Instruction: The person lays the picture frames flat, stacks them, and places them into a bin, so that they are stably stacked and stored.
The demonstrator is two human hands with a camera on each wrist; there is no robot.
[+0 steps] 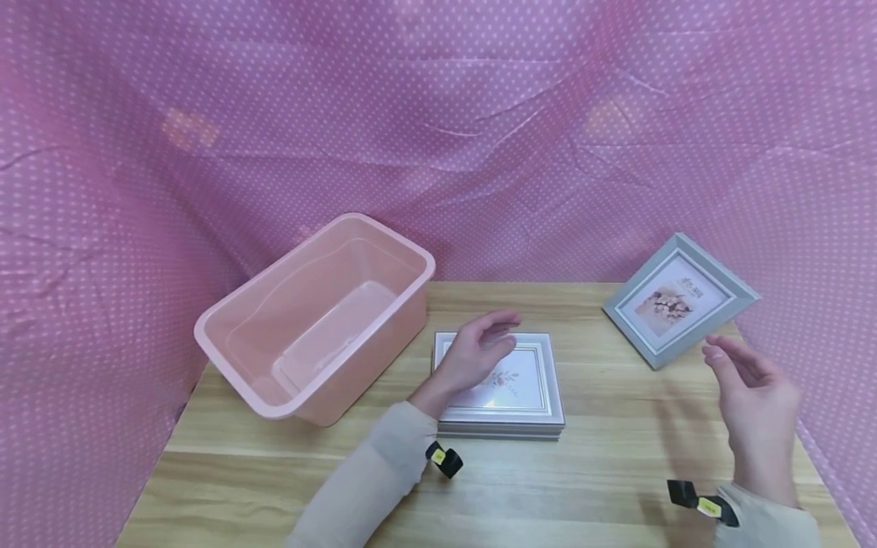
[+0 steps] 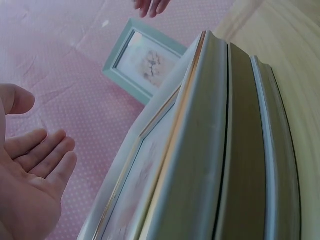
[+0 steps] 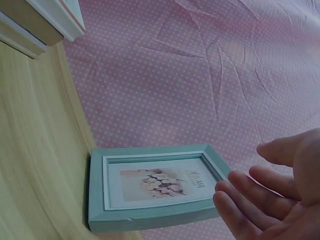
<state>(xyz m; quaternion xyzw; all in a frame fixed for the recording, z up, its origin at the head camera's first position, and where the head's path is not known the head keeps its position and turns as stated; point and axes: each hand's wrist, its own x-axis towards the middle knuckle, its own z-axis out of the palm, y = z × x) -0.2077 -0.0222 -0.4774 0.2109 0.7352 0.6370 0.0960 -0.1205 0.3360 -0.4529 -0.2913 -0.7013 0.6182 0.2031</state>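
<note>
My left hand (image 1: 474, 356) hovers with loosely bent fingers above a stack of photo frames (image 1: 503, 430). The top one is a whitish frame with a flower print, partly hidden by that hand. In the left wrist view the hand's palm (image 2: 30, 180) faces the stack's side and grips nothing. My right hand (image 1: 762, 407) is held up near the lower right edge of a grey-green photo frame (image 1: 678, 301), which stands leaning back at the table's far right. From the right wrist view, its relaxed fingers (image 3: 270, 200) lie close to that frame's edge; whether they touch it I cannot tell.
A deep pink plastic bin (image 1: 390, 358) stands at the left on the wooden table (image 1: 582, 487), its inside bare. Pink dotted cloth (image 1: 493, 167) hangs behind and along both sides. Each wrist wears a black strap with a yellow tag.
</note>
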